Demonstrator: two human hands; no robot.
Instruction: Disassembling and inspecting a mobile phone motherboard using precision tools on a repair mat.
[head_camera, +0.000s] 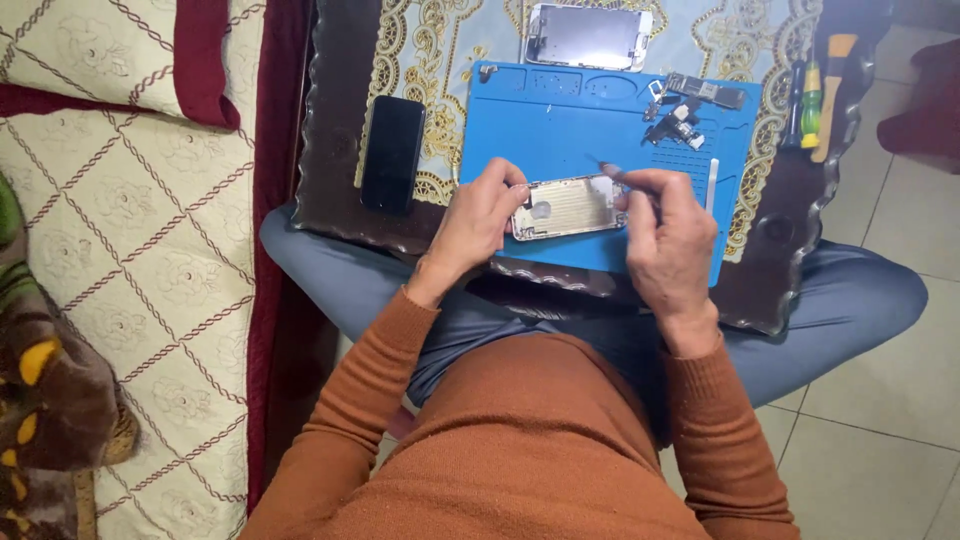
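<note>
Bright blue work mat (560, 120) as landmark: on it a silver-grey phone shell (567, 207); left of it a glossy black phone (392, 152); beneath it a tray (330, 150) of dark brown rim and gold-on-pale scrollwork; nearer than it rust-orange sleeves (370, 370)

phone housing (567, 207): bare matt metal | work mat (560, 130): smooth blue rubbery sheet | black phone (391, 152): glossy glass | surface (330, 180): dark polished wood | sweater sleeve (380, 370): knitted cloth
</note>
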